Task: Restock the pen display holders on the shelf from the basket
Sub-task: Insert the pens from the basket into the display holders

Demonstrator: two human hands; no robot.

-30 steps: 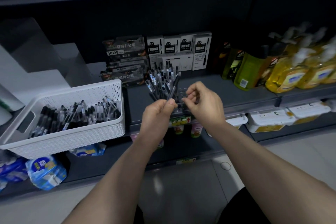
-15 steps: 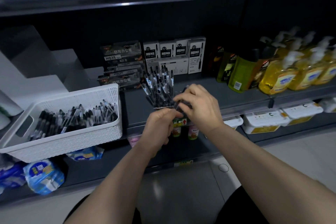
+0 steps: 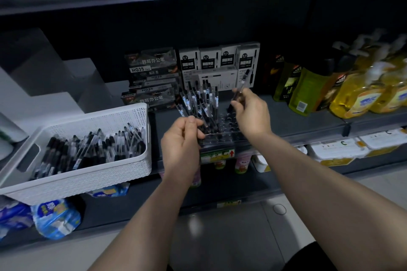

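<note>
A clear pen display holder (image 3: 222, 136) stands at the shelf's front edge, its left side filled with several black pens (image 3: 199, 100), its right holes open. My right hand (image 3: 251, 114) pinches one black pen (image 3: 242, 84), tilted up above the holder's right side. My left hand (image 3: 181, 138) grips a pen or pens at the holder's front left; they are mostly hidden by the fingers. The white basket (image 3: 88, 176) with many black pens sits on the shelf to the left.
Boxed pens (image 3: 154, 79) and white refill boxes (image 3: 220, 64) stand behind the holder. Yellow and green soap bottles (image 3: 352, 92) fill the shelf's right. A lower shelf holds packets and white tubs (image 3: 339, 149). Another shelf board hangs overhead.
My right hand has lifted away from my left hand, up and to the right, with one pen now pinched in it. My left hand stays at the holder's front.
</note>
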